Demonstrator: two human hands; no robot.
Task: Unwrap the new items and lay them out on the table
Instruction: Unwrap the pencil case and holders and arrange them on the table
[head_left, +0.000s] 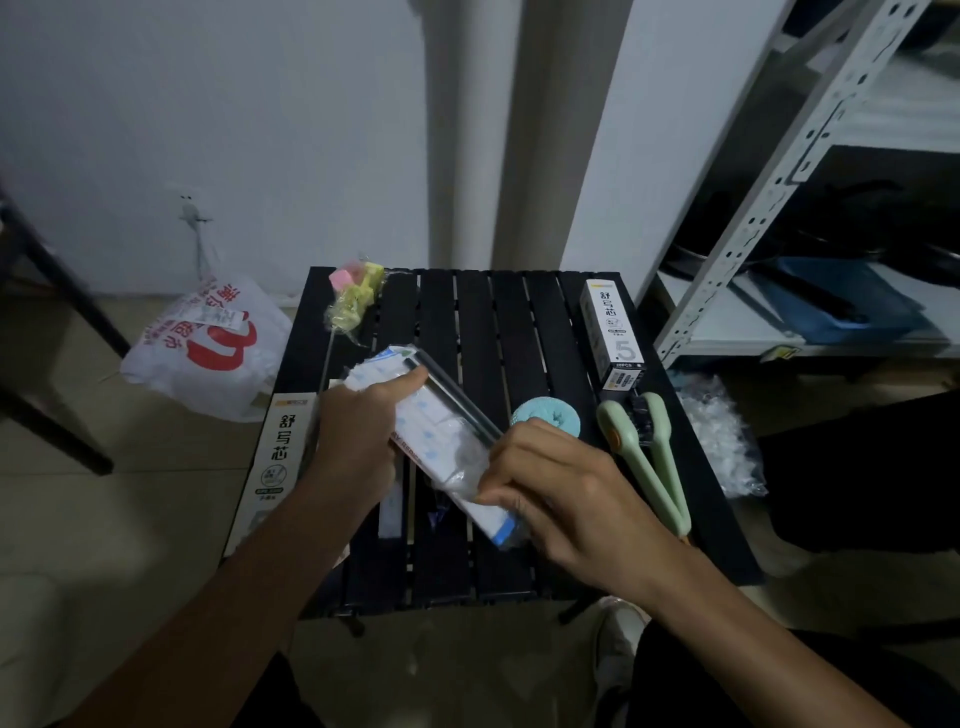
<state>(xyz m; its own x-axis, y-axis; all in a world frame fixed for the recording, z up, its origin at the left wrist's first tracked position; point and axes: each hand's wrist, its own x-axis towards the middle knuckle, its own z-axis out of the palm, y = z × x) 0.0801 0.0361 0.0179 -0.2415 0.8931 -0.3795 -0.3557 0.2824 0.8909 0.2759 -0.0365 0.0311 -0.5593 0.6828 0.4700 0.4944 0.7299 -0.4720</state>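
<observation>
- Two bare arms reach forward from the bottom edge of the view, the hands meeting near the middle.
- The left forearm (234, 597) comes in from the lower left and slants up to the right.
- The left hand (358, 431) shows its back to the camera. Its fingers curl round the far half of a pack (441, 423), and its thumb (408, 382) lies along the top edge.
- The right forearm (753, 639) comes in from the lower right and slants up to the left.
- The right hand (566, 493) is knuckles up with the fingers curled under, pinching the clear wrap at the near end of the pack.
- The hands are close together but do not touch.
</observation>
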